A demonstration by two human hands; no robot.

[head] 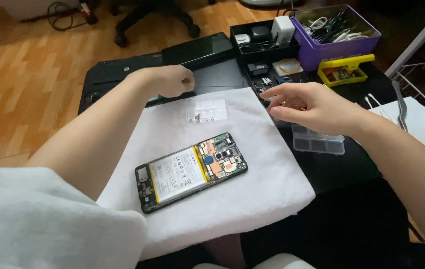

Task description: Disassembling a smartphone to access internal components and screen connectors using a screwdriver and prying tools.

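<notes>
Spreading right hand (317, 107) fingers (277, 92), nothing held

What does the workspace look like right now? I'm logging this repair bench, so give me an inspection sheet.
Surface: white cloth pad on a black table.
Job's things: opened phone, battery exposed; clear screw tray.
Clutter: purple bin, black parts tray, yellow case, clear organiser, tweezers.
Grips: left hand fisted; right hand open, fingers spread.
Cables: white leads in the bin.
Surroundings: wood floor, chair base.
</notes>
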